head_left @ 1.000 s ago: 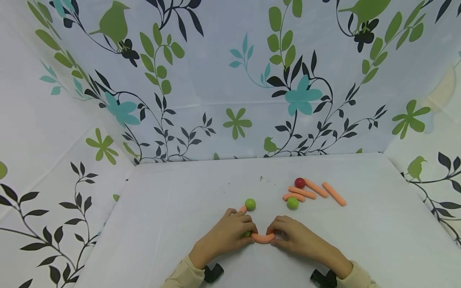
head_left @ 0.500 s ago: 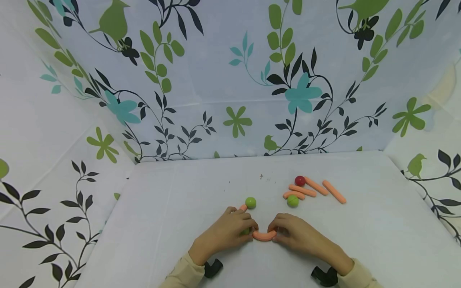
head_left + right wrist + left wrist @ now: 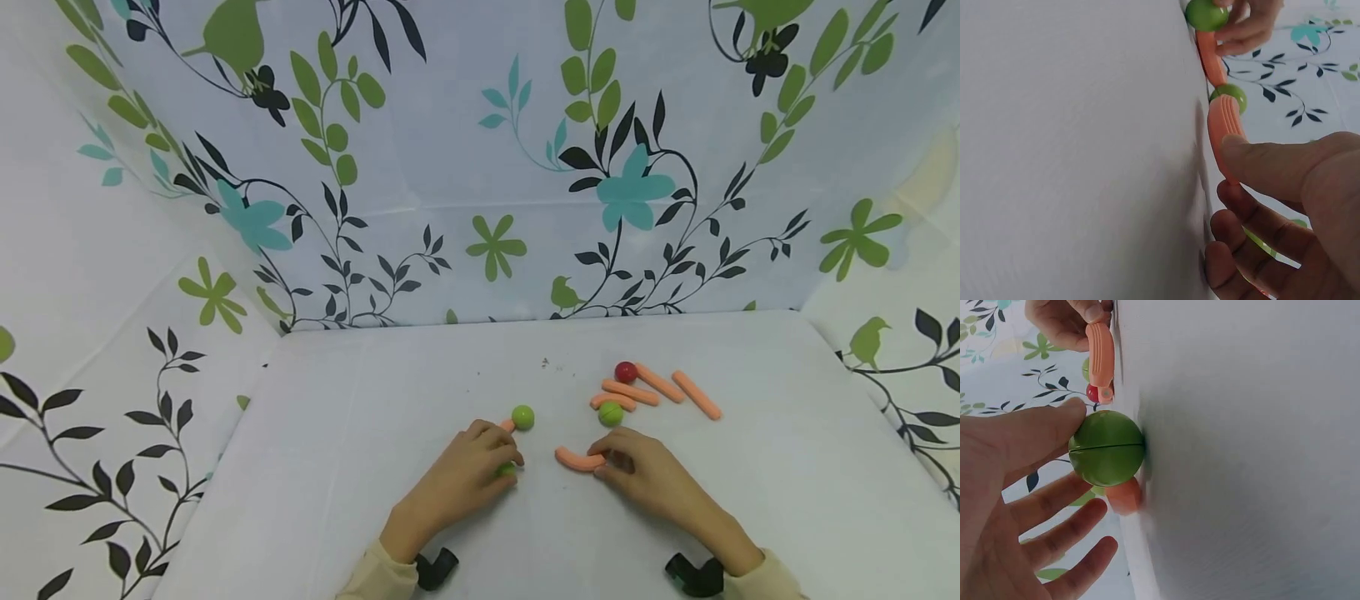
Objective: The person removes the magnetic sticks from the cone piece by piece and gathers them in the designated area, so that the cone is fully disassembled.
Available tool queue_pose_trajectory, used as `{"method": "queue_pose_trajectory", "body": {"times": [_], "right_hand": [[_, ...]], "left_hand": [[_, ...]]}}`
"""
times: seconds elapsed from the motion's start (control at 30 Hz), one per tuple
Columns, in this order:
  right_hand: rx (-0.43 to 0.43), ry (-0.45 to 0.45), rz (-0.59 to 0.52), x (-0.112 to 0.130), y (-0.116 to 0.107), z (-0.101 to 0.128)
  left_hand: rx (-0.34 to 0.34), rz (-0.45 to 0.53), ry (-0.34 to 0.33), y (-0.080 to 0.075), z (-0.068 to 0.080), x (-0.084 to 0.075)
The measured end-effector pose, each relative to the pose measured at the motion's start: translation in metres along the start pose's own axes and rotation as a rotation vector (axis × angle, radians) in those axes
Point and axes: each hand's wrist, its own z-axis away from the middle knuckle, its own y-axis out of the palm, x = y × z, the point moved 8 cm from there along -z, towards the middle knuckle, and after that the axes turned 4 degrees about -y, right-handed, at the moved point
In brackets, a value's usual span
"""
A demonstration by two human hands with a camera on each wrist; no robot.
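My left hand pinches a glossy green ball between thumb and index finger, low at the white tabletop. Its other fingers are spread beyond the ball in the left wrist view. An orange stick runs from beside this ball to a second green ball, partly hidden by the left hand in the head view. To the right, my right hand pinches one end of a short curved orange piece with grooves. The free end of that piece points left, apart from the left hand's ball.
Farther back on the right lie a red ball, a third green ball and several orange sticks, one of them curved. A cloth with leaves and birds hangs behind the white tabletop.
My right hand has moved right and a little away from me with the curved orange piece, opening a gap from the left hand. The left hand has shifted slightly left, its green ball still held.
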Motion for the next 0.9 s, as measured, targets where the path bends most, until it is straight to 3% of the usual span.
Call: {"method": "queue_pose_trajectory", "body": {"times": [0.17,0.33,0.67,0.9], "right_hand": [[-0.058,0.034,0.033,-0.009,-0.010,0.003],[-0.086,0.055,0.029,-0.016,-0.015,0.006],[-0.067,0.067,0.080,-0.023,-0.029,0.008],[-0.032,0.070,0.103,-0.033,-0.036,0.009]], "left_hand": [[-0.066,0.039,-0.065,-0.002,0.006,0.004],[-0.088,0.108,-0.117,0.000,0.009,0.009],[-0.043,0.262,-0.154,0.009,0.011,0.021],[-0.016,0.299,-0.168,0.009,0.012,0.023]]}}
